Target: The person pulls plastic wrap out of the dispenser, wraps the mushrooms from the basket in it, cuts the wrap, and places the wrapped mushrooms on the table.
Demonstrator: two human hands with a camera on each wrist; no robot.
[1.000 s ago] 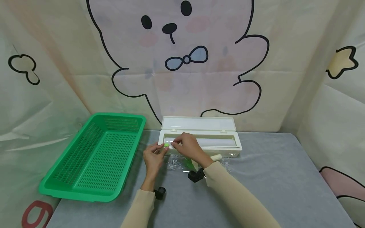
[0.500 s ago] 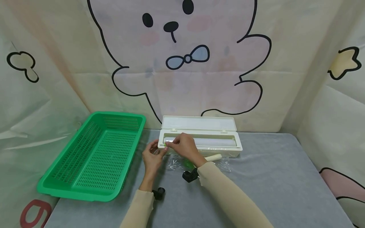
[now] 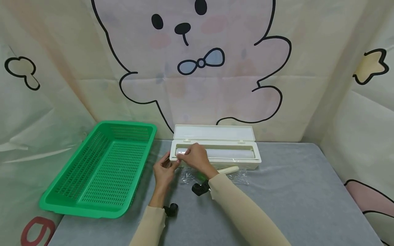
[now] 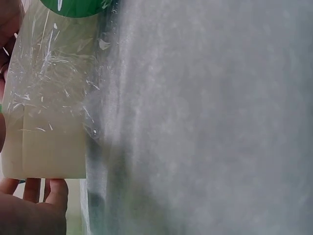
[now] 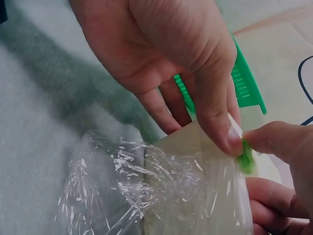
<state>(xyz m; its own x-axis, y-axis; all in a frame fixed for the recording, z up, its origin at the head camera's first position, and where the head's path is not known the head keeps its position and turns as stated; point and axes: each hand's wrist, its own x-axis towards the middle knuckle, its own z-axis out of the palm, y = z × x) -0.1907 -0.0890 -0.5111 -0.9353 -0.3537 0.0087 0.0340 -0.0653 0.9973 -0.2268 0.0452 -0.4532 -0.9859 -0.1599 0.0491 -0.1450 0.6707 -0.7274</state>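
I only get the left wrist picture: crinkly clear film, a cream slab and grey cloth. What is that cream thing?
Observer: It is the end of a long cream box. Its lid stands open and a white roll lies inside.
Operator: Where is the other hand?
Observer: The right hand is at the box's left end. It meets the left hand there, and the fingers of both pinch a small green tab.
Operator: Anything else on the table?
Observer: A green basket sits to the left of the box, with nothing visible in it.
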